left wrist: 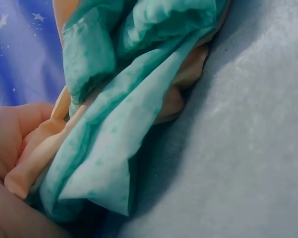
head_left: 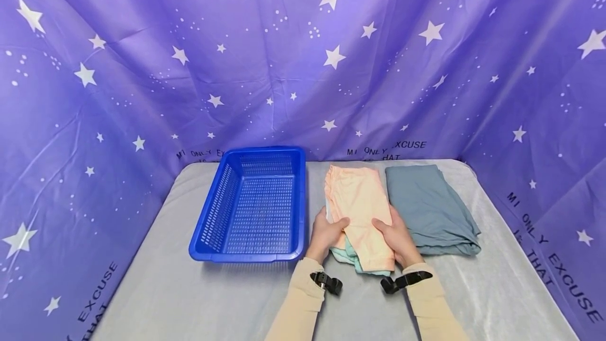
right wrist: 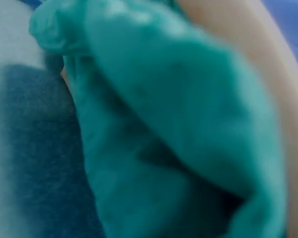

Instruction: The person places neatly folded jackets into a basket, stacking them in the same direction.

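Observation:
Both hands hold a folded peach garment (head_left: 357, 193) at its two sides, low over the table. My left hand (head_left: 327, 233) grips its left edge, the thumb on top and the fingers hidden underneath. On the opposite edge my right hand (head_left: 399, 236) has the same hold, thumb over the cloth. Light teal patterned fabric (head_left: 349, 257) shows below the peach layer. Up close in the left wrist view, this teal fabric (left wrist: 124, 144) hangs in loose folds beside the fingers. Blurred teal cloth (right wrist: 188, 99) fills most of the right wrist view.
To the left stands a blue plastic basket (head_left: 262, 214) with perforated walls, nothing inside it. A folded grey-blue garment (head_left: 428, 209) lies just right of the right hand. Grey cloth covers the table (head_left: 227, 299); a purple star-patterned curtain (head_left: 265, 72) encloses its back and sides.

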